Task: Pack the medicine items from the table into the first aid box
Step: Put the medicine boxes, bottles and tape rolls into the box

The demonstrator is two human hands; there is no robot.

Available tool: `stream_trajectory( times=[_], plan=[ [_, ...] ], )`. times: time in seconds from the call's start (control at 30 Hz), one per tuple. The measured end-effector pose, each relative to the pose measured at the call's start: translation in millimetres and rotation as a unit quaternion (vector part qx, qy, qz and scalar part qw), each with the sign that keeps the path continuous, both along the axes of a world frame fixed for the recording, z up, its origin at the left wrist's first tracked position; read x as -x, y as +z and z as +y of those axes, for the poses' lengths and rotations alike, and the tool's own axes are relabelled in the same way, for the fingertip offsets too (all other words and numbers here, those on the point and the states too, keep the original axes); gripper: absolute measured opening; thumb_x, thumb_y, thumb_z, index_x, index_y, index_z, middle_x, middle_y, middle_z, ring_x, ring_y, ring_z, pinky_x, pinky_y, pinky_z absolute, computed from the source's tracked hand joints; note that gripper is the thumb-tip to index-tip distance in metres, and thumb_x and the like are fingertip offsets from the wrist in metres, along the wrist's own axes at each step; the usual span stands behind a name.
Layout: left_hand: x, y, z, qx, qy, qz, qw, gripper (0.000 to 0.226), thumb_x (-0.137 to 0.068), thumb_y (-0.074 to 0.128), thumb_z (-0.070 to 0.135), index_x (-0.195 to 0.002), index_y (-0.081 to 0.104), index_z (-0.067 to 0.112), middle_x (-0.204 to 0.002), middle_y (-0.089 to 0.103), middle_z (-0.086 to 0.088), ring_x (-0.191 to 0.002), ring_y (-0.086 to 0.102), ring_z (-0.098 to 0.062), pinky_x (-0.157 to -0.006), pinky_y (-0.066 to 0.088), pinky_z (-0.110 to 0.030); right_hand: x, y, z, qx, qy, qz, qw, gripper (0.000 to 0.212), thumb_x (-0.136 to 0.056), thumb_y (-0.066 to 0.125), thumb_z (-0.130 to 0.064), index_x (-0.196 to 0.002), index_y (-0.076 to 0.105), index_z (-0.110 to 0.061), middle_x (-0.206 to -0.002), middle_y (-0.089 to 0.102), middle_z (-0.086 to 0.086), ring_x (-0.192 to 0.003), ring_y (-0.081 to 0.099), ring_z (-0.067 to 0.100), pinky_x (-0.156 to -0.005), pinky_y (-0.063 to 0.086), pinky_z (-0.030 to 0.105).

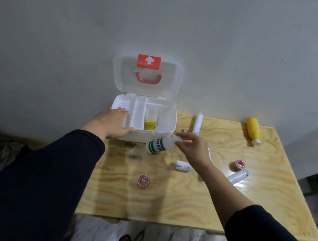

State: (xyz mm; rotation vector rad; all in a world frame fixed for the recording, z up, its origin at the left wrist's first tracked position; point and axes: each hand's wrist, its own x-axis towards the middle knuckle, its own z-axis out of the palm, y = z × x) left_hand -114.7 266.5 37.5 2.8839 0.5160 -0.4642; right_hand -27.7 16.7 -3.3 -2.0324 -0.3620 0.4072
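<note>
The white first aid box [167,109] stands open at the table's back left, its clear lid [117,73] leaning on the wall. A small yellow carton [149,125] sits inside a middle compartment. My left hand [114,122] rests flat on the box's front left corner. My right hand [191,145] pinches the top of a white bottle with green stripes [155,145], tilted just in front of the box. Loose on the table lie a yellow bottle [253,130], a long white roll [198,122], a small white roll [182,166], a wrapped roll [237,176] and two pink tape rolls [143,180] [238,164].
The light wooden table [183,205] stands against a grey wall. Its front edge is near my body and its right edge lies past the yellow bottle. Marble floor shows below, with dark clutter at the left.
</note>
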Motion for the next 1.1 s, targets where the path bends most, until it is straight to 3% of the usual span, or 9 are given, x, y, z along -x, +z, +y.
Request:
stream_trajectory(
  times=[0.1, 0.3, 0.43, 0.53, 0.73, 0.87, 1.0, 1.1],
  plan=[
    [0.4, 3.6, -3.6, -0.005, 0.002, 0.009, 1.000, 0.076, -0.092, 0.045, 0.058, -0.152, 0.022, 0.017, -0.161, 0.019, -0.004, -0.146, 0.025, -0.028, -0.114, 0.033, -0.044, -7.5, 17.8, -9.3, -0.015, -0.031, -0.019, 0.999, 0.026, -0.086, 0.065, -0.007, -0.111, 0.069, -0.014, -0.105, 0.071, 0.008, -0.090, 0.068, 0.019, -0.082, 0.056, 0.034],
    [-0.2, 8.3, -4.6, -0.005, -0.004, 0.017, 1.000, 0.074, -0.092, 0.044, 0.057, -0.151, 0.024, 0.016, -0.160, 0.024, -0.005, -0.144, 0.030, -0.027, -0.112, 0.035, -0.042, -38.9, 62.8, -19.3, 0.014, -0.053, -0.135, 0.989, 0.022, -0.088, 0.063, -0.008, -0.108, 0.070, -0.011, -0.109, 0.070, 0.002, -0.085, 0.064, 0.012, -0.073, 0.050, 0.013],
    [-0.4, 9.6, -5.6, 0.006, -0.003, 0.014, 1.000, 0.065, -0.092, 0.048, 0.055, -0.143, 0.038, 0.016, -0.149, 0.040, -0.007, -0.131, 0.045, -0.029, -0.104, 0.042, -0.042, -60.0, 100.0, -4.4, -0.007, -0.055, -0.175, 0.983, 0.021, -0.087, 0.064, -0.012, -0.107, 0.070, -0.012, -0.102, 0.068, -0.003, -0.087, 0.066, 0.014, -0.086, 0.056, 0.031],
    [-0.4, 8.2, -4.5, 0.009, 0.005, 0.007, 1.000, 0.062, -0.090, 0.049, 0.057, -0.135, 0.043, 0.016, -0.134, 0.049, -0.004, -0.115, 0.054, -0.028, -0.092, 0.048, -0.041, -68.6, 116.5, 17.7, -0.026, -0.051, -0.195, 0.979, 0.021, -0.088, 0.064, -0.014, -0.108, 0.070, -0.012, -0.109, 0.070, 0.002, -0.089, 0.067, 0.016, -0.088, 0.057, 0.036],
    [1.9, 2.0, -3.3, 0.015, 0.025, 0.005, 1.000, 0.078, -0.093, 0.044, 0.057, -0.154, 0.017, 0.017, -0.162, 0.016, -0.001, -0.145, 0.026, -0.028, -0.114, 0.031, -0.041, -71.0, 105.5, 63.2, -0.028, -0.026, -0.182, 0.983, 0.023, -0.087, 0.064, -0.012, -0.110, 0.069, -0.009, -0.112, 0.071, 0.006, -0.094, 0.068, 0.023, -0.089, 0.056, 0.039],
    [2.7, 2.7, -2.6, 0.026, 0.015, -0.010, 1.000, 0.079, -0.092, 0.047, 0.056, -0.152, 0.019, 0.014, -0.160, 0.021, -0.004, -0.143, 0.029, -0.028, -0.111, 0.034, -0.040, -62.4, 80.3, 85.8, 0.018, 0.003, -0.193, 0.981, 0.025, -0.087, 0.063, -0.009, -0.111, 0.068, -0.007, -0.114, 0.069, 0.008, -0.096, 0.067, 0.023, -0.086, 0.054, 0.030],
    [3.5, 0.6, -2.2, 0.037, 0.011, -0.029, 0.999, 0.073, -0.091, 0.050, 0.054, -0.148, 0.027, 0.014, -0.154, 0.031, -0.004, -0.140, 0.033, -0.028, -0.108, 0.037, -0.042, -55.4, 54.0, 98.9, 0.066, 0.036, -0.211, 0.975, 0.026, -0.086, 0.061, -0.003, -0.111, 0.067, -0.004, -0.115, 0.068, 0.011, -0.095, 0.065, 0.026, -0.086, 0.051, 0.031],
    [4.1, -3.9, 1.9, 0.038, 0.005, -0.035, 0.999, 0.074, -0.090, 0.048, 0.056, -0.148, 0.027, 0.016, -0.157, 0.028, -0.002, -0.142, 0.030, -0.026, -0.110, 0.035, -0.042, -54.1, 38.6, 101.8, 0.102, 0.048, -0.208, 0.972, 0.028, -0.085, 0.060, -0.002, -0.113, 0.066, -0.005, -0.116, 0.066, 0.010, -0.096, 0.064, 0.026, -0.089, 0.051, 0.033]
  ],
)
